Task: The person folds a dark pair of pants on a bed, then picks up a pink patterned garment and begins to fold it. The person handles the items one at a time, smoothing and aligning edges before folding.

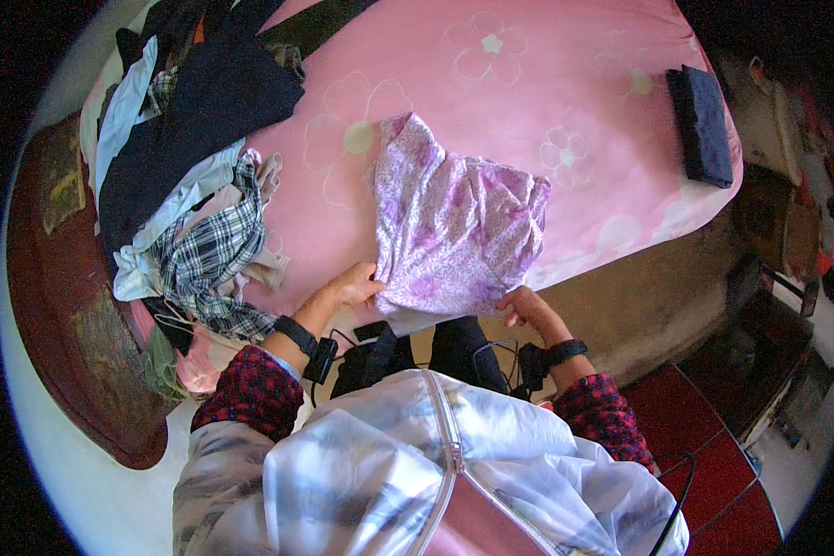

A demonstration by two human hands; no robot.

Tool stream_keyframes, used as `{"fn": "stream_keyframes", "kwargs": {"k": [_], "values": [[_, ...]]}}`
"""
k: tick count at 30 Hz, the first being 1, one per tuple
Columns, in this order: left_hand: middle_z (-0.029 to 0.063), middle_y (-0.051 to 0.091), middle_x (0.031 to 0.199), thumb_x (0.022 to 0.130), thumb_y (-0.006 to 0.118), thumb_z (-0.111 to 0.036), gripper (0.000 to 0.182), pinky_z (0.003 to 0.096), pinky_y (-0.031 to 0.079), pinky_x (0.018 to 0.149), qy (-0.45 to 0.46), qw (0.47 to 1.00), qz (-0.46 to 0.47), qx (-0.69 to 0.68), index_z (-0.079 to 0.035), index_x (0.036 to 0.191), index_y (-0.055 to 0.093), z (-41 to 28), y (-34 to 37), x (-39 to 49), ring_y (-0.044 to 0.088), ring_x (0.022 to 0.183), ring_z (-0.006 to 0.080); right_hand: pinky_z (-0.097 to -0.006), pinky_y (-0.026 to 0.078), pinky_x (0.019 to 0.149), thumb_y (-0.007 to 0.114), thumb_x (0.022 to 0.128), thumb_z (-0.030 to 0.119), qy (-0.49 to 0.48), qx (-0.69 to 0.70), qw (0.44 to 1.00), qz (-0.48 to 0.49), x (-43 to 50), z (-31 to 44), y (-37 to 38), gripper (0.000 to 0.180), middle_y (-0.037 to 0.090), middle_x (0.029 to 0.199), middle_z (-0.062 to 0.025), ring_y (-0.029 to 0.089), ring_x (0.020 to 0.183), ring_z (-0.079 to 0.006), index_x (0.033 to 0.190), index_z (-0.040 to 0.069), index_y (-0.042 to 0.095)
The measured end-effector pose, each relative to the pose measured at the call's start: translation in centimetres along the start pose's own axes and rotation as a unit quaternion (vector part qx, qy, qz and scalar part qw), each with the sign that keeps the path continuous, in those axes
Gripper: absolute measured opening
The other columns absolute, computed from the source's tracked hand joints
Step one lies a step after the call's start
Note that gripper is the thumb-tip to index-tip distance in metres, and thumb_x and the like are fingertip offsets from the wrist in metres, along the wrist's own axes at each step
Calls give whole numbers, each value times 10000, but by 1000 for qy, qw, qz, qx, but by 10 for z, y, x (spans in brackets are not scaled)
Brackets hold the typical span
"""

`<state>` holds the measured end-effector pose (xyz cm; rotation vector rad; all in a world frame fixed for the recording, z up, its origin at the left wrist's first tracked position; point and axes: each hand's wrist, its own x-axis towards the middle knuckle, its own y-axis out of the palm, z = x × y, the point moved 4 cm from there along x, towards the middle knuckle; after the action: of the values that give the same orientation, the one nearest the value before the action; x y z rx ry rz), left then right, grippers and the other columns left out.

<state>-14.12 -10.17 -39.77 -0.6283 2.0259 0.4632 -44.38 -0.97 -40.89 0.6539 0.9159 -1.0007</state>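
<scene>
A purple and white patterned garment point(452, 229) lies partly spread and wrinkled on a pink flowered bedsheet point(584, 208), close to the bed's near edge. My left hand point(354, 285) pinches its lower left corner between thumb and fingers. At the lower right corner, my right hand point(526, 306) grips the edge of the cloth with its fingers bent. Both wrists wear black straps with small devices and cables.
On the left of the bed is a heap of clothes with a black garment point(194, 118) and a black and white plaid garment point(215, 257). A folded dark cloth point(705, 128) lies at the bed's right corner. A wooden bed end point(76, 306) curves along the left.
</scene>
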Motion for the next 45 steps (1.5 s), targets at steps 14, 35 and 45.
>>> {"fn": "stream_keyframes", "kwargs": {"k": [14,35,45], "values": [[139,516,967,688,625,-261,483,344,408,751,149,871,-440,161,20,1029,430,-88,-114,79,492,891,236,-384,485,625,458,748,177,-176,-468,808,-313,40,97,-80,198,602,778,-151,592,722,-304,745,80,631],[70,524,912,645,620,-136,284,351,340,786,341,716,-273,545,-70,893,498,-152,-36,11,492,904,223,-400,464,533,471,682,39,-293,-358,827,-319,-66,95,-26,178,523,843,-166,553,621,-335,850,34,532],[73,504,1013,631,592,-141,253,387,327,810,332,737,-217,548,-48,862,557,-69,-21,-39,418,1013,236,-313,426,559,458,570,-30,-256,-154,954,-15,-75,95,57,141,569,607,-131,577,612,-248,642,5,575]]}}
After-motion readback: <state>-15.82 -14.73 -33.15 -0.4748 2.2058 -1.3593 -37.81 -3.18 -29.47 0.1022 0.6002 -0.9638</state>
